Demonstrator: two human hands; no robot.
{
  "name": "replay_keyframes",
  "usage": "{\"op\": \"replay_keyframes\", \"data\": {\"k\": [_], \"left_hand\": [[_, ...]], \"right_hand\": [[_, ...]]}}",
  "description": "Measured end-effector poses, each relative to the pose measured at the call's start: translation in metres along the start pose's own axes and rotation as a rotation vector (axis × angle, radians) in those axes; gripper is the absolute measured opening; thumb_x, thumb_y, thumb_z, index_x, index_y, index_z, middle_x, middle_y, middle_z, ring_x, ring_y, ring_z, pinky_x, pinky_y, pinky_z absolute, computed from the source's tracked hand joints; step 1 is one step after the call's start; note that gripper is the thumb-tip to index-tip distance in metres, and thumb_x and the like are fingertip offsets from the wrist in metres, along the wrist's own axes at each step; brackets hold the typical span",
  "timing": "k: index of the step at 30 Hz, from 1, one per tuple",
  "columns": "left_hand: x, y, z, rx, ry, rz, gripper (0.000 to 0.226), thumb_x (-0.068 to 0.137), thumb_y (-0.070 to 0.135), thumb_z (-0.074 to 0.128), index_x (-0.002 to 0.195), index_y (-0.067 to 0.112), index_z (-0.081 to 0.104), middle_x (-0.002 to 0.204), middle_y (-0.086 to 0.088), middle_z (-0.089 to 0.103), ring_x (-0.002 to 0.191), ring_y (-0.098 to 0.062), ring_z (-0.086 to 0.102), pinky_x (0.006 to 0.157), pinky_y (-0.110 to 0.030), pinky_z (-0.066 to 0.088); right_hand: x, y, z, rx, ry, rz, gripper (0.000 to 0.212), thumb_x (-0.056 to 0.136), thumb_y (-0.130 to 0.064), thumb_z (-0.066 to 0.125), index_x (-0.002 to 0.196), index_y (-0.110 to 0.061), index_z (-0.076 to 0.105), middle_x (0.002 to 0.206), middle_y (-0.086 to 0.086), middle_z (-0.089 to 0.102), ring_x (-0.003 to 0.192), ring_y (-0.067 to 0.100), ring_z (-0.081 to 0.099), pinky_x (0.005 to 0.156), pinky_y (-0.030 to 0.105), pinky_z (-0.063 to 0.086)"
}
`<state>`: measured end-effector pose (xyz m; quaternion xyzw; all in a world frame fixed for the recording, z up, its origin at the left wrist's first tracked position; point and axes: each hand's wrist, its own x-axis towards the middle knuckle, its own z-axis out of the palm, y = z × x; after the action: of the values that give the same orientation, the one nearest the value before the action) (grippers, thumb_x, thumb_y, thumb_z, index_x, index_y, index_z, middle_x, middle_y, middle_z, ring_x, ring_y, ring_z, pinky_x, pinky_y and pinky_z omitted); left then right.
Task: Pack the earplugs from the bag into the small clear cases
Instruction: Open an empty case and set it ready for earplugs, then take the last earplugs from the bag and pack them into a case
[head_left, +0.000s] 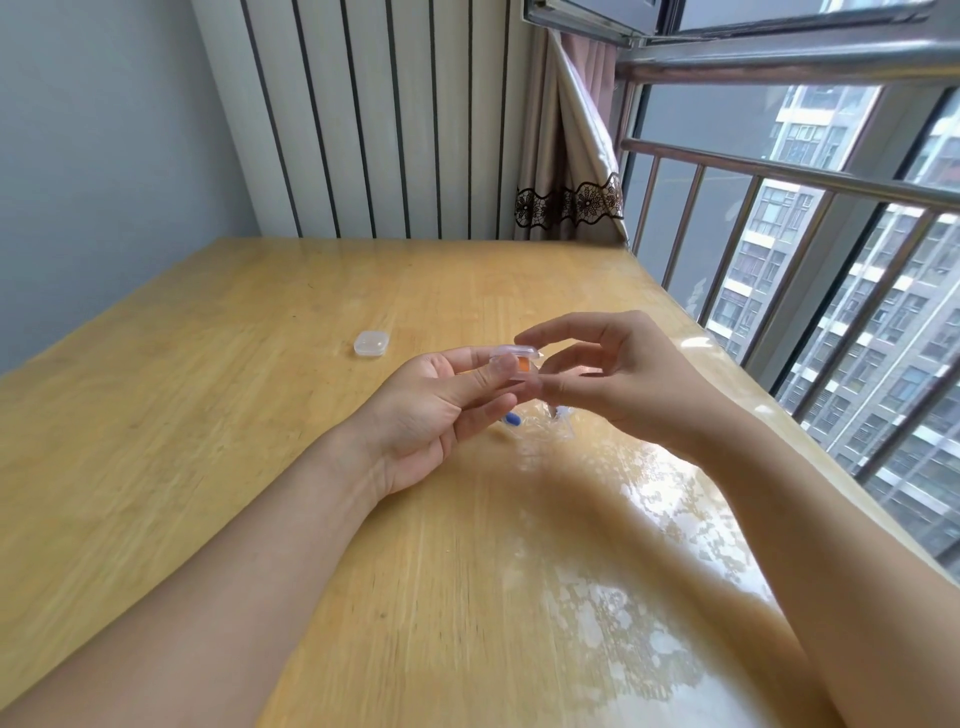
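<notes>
- Two hands: left hand (431, 400), right hand (618, 374).
- Two clear cases: one case (372, 344) shut on the table (208, 389), and a held case (511, 358) between the two hands.
- One orange earplug (522, 367) seen inside the held case.
- One blue earplug (512, 419) seen just below the left fingers; any others are hidden.
- One clear bag (545, 426), crumpled on the table under the hands.
- One table.

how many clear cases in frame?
2. One closed case sits alone on the table; one case with something orange inside is held between left hand and right hand. Hands may hide others.
</notes>
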<state>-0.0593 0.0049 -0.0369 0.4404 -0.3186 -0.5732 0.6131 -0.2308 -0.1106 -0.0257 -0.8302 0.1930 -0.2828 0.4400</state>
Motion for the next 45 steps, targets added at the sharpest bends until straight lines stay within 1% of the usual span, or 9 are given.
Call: {"op": "replay_keyframes", "data": {"k": [8,13,19,24,27,32,36,40,45], "left_hand": [[-0.002,-0.001,0.002,0.129,-0.014,0.012,0.045,0.087,0.040,0.065,0.116,0.006,0.071,0.109,-0.014,0.076,0.100,-0.025,0.075,0.077,-0.023,0.061],[-0.001,-0.002,0.004,0.093,0.054,0.023,0.030,0.096,0.030,0.062,0.111,0.005,0.071,0.108,-0.017,0.076,0.101,-0.027,0.075,0.083,-0.027,0.062],[0.006,0.001,0.002,0.034,0.246,0.192,0.022,0.095,0.012,0.064,0.116,0.006,0.067,0.096,-0.014,0.076,0.079,-0.016,0.075,0.066,-0.021,0.060],[0.022,-0.001,-0.039,0.673,0.734,0.415,0.012,0.094,0.022,0.063,0.101,0.022,0.072,0.086,-0.001,0.074,0.073,-0.019,0.066,0.063,-0.030,0.057],[0.024,-0.006,-0.052,0.972,0.668,0.258,0.015,0.094,0.026,0.061,0.099,0.025,0.076,0.097,-0.001,0.075,0.093,-0.025,0.068,0.069,-0.022,0.047],[0.024,-0.005,-0.049,1.227,0.682,0.268,0.014,0.088,0.025,0.065,0.082,0.026,0.077,0.094,0.002,0.074,0.087,-0.018,0.063,0.065,-0.021,0.043],[0.029,-0.001,-0.068,1.384,0.819,0.426,0.042,0.087,0.029,0.069,0.128,0.023,0.064,0.130,-0.007,0.054,0.123,-0.028,0.046,0.097,-0.030,0.037],[0.039,-0.001,-0.087,1.462,0.694,0.191,0.076,0.089,0.046,0.065,0.155,0.031,0.031,0.165,-0.002,0.022,0.150,-0.027,0.017,0.120,-0.041,0.022],[0.048,-0.005,-0.092,1.503,0.600,0.162,0.043,0.094,0.048,0.059,0.131,0.027,0.058,0.157,0.006,0.037,0.141,-0.026,0.036,0.113,-0.039,0.032]], "right_hand": [[-0.001,0.002,0.013,-0.411,0.204,-0.293,0.018,0.081,-0.025,0.083,0.096,-0.016,0.080,0.086,-0.009,0.073,0.073,0.008,0.068,0.063,0.034,0.059],[-0.001,0.003,0.014,-0.579,0.189,-0.430,0.018,0.086,-0.021,0.079,0.103,-0.015,0.081,0.092,-0.004,0.073,0.073,0.008,0.065,0.066,0.031,0.057],[0.001,0.001,0.007,-0.432,0.313,-0.224,0.027,0.081,-0.023,0.082,0.108,-0.021,0.074,0.108,-0.012,0.068,0.089,0.008,0.064,0.070,0.032,0.057],[0.000,-0.003,0.001,-0.561,0.382,-0.126,0.013,0.081,-0.014,0.070,0.082,-0.023,0.079,0.103,-0.008,0.069,0.093,0.011,0.062,0.079,0.037,0.057],[-0.006,-0.004,0.013,-0.755,0.138,-0.064,0.018,0.086,-0.020,0.066,0.086,-0.028,0.081,0.125,-0.006,0.065,0.113,0.017,0.054,0.087,0.035,0.050],[-0.009,-0.008,0.025,-0.951,-0.006,0.055,0.021,0.093,-0.029,0.060,0.102,-0.031,0.079,0.137,-0.005,0.059,0.120,0.022,0.052,0.086,0.038,0.053],[-0.002,0.009,0.026,-1.067,0.007,0.156,0.022,0.088,-0.009,0.060,0.098,-0.018,0.077,0.108,0.004,0.071,0.098,0.030,0.064,0.080,0.040,0.056],[0.002,0.015,0.029,-1.051,0.031,0.202,0.037,0.083,0.005,0.057,0.110,-0.013,0.074,0.109,0.009,0.071,0.102,0.032,0.065,0.084,0.037,0.051],[0.004,0.015,0.030,-0.957,0.039,0.205,0.052,0.081,0.009,0.056,0.124,-0.016,0.070,0.115,0.006,0.066,0.105,0.034,0.062,0.087,0.035,0.045]]}}
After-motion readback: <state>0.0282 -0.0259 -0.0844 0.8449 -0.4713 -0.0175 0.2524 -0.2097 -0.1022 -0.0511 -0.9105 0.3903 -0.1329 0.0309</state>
